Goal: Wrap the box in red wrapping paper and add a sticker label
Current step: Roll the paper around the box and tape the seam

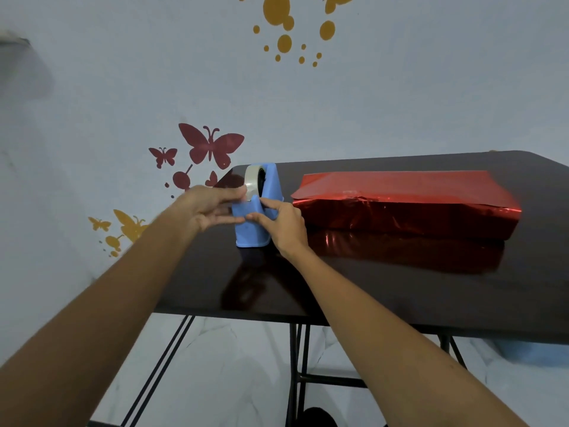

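grips come first, both at the blue tape dispenser near the counter's left edge. your left grip lies with fingers straight along its left side, thumb up on the tape roll, bracing it. your right grip has forefinger and thumb pinched on the front lip by the cutter; whether a tape end sits between them does not show. press the left brace down firmly so the base cannot skid on the glossy top, draw the tape out level, then snap it down across the teeth. beyond, to the right, the box lies flat in its red wrapping paper, its ends seemingly not yet folded shut.
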`<state>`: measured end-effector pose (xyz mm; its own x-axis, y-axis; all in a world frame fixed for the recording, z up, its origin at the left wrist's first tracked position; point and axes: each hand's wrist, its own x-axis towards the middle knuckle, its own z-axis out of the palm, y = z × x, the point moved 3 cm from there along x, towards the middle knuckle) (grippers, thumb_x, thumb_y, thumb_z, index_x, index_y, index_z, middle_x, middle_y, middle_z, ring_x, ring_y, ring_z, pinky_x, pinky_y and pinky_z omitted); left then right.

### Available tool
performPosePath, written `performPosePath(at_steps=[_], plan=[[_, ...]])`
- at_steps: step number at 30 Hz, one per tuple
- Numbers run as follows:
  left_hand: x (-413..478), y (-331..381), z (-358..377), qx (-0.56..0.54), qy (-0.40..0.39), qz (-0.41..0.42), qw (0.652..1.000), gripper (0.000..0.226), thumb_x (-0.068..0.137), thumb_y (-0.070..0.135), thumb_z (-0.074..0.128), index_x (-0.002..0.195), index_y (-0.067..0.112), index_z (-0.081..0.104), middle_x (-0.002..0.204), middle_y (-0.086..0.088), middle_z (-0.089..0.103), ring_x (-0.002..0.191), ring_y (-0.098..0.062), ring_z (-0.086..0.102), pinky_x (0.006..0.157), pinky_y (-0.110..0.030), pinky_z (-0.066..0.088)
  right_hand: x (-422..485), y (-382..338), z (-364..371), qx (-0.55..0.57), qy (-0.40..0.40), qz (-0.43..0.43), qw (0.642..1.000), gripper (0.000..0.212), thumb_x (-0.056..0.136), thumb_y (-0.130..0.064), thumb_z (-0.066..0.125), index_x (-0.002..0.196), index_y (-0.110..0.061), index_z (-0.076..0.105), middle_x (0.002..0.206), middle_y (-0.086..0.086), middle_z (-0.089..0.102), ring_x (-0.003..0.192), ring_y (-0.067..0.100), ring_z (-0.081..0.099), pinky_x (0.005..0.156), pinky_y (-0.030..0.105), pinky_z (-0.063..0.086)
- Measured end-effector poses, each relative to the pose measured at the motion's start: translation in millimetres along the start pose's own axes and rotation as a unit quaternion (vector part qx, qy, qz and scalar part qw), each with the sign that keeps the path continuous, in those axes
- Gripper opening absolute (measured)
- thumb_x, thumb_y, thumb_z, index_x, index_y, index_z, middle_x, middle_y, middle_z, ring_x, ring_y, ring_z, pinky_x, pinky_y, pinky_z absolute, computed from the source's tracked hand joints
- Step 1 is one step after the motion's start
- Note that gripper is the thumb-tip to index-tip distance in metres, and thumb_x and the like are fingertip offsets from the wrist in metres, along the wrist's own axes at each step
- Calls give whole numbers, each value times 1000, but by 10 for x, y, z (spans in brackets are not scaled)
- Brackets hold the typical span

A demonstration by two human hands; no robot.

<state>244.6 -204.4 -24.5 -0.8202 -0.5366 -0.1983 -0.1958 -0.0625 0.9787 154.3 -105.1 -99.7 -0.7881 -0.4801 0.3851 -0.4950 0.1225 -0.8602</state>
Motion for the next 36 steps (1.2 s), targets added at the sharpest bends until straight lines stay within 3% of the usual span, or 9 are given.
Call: performPosePath(at_steps=[4, 10, 15, 21, 24, 26, 28, 32, 36], plan=[[-30, -211, -14, -56, 37, 69, 995, 23, 84, 7, 66, 104, -5, 64, 104, -13, 68, 93, -21, 67, 68, -28, 60, 21, 17, 10, 0, 1, -7, 1000, 55, 78, -46, 69, 127, -23, 59, 124, 8, 60, 111, 26, 57, 85, 43, 53], [-9, -455, -14, -49, 122, 134, 982, 24, 85, 13, 68, 107, 3, 68, 106, -2, 67, 93, -10, 64, 80, -31, 54, 62, 77, 36, 29, 1, -4, 1000, 56, 74, -47, 73, 124, -23, 62, 120, 4, 63, 108, 21, 59, 85, 39, 54], [29, -584, 98, -70, 186, 204, 958, 13, 84, 10, 69, 96, 8, 71, 112, -1, 65, 83, -6, 64, 64, -19, 54, 98, 122, 13, 69, -30, -3, 997, 58, 75, -40, 75, 127, -18, 60, 126, 5, 61, 112, 22, 58, 93, 38, 50], [-123, -743, 29, -128, 206, 164, 956, 19, 82, 8, 70, 101, 2, 70, 103, -5, 69, 91, -14, 67, 74, -26, 56, 60, 147, 20, 99, -59, 11, 993, 57, 76, -37, 75, 128, -18, 59, 127, 5, 61, 116, 23, 57, 98, 43, 48], [-381, -703, 111, -30, 246, 275, 929, 14, 84, 12, 69, 97, 9, 73, 92, 4, 71, 83, 0, 66, 72, -14, 52, -25, 50, -161, 128, -80, 20, 988, 45, 86, -25, 66, 128, -11, 58, 129, 6, 59, 117, 22, 56, 97, 35, 48], [-510, -667, 344, 18, 179, 337, 924, 7, 83, 9, 69, 86, 13, 74, 80, 7, 73, 77, -1, 67, 70, -11, 51, -105, -52, -458, 150, -41, -5, 988, 34, 91, -20, 59, 122, -6, 61, 118, 6, 63, 94, 11, 63, 75, 14, 50], [-515, -638, 633, 32, 84, 340, 936, 11, 81, 7, 70, 80, 18, 73, 73, 6, 73, 73, -4, 68, 70, -13, 52, -191, -162, -787, 143, -41, -35, 988, 26, 92, -17, 57, 108, 0, 67, 98, 4, 66, 71, -2, 59, 62, 6, 44], [-416, -521, 1159, 56, -37, 325, 943, 15, 78, 4, 72, 77, 20, 72, 70, 9, 72, 70, -4, 68, 69, -15, 51, -322, -223, -1415, 26, -106, -62, 992, 12, 83, -14, 68, 88, -4, 72, 82, 5, 69, 75, 5, 60, 74, 19, 46], [-405, -532, 1645, 82, -96, 325, 937, 10, 76, 9, 75, 79, 19, 74, 71, 7, 72, 66, -2, 65, 67, -15, 47, -497, -90, -2018, -79, -97, -58, 990, 2, 78, -15, 74, 79, -13, 73, 73, -5, 69, 67, -4, 61, 68, 11, 44]])
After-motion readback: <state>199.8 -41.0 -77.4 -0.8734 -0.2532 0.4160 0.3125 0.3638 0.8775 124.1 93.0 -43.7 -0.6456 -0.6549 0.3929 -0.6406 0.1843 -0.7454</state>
